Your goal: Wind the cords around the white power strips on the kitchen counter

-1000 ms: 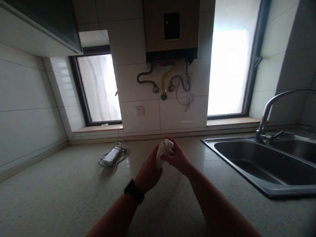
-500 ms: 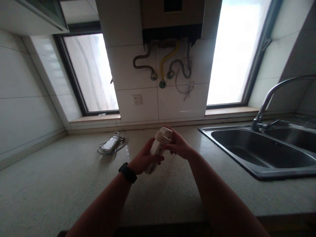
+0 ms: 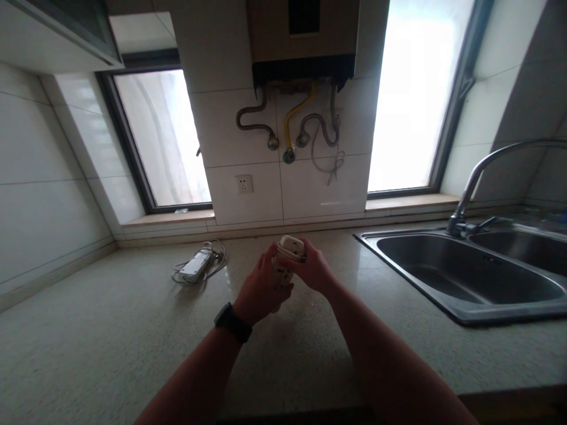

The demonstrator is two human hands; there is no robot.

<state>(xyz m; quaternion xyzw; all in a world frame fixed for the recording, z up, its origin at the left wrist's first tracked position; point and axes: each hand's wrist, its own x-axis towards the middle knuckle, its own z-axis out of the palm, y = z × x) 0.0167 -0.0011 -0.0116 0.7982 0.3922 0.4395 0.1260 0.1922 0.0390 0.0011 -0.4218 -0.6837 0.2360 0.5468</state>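
The person stands at a pale counter, and both hands are narrow, closed on one white power strip, which is well to the left of the sink and lifted over the counter, tilted with its top end away from the person. The left hand goes around the lower body of the strip, with the thumb on the near side, and some dark holes are visible beside the fingers. The right hand, which is the one closer to the sink, holds the upper end, where the white cord is wound around it in several turns; the thumb lies across these turns, and the other fingers are mostly hidden. A dark watch is on the left wrist. Farther to the left from the sink, beyond the hands, a white box lies on the counter with a loose grey cable around it, and no hand touches it. A curved tap rises at the back edge of the sink. On the wall, to the left of the sink and higher than it, there are a socket, a yellow pipe and a heater
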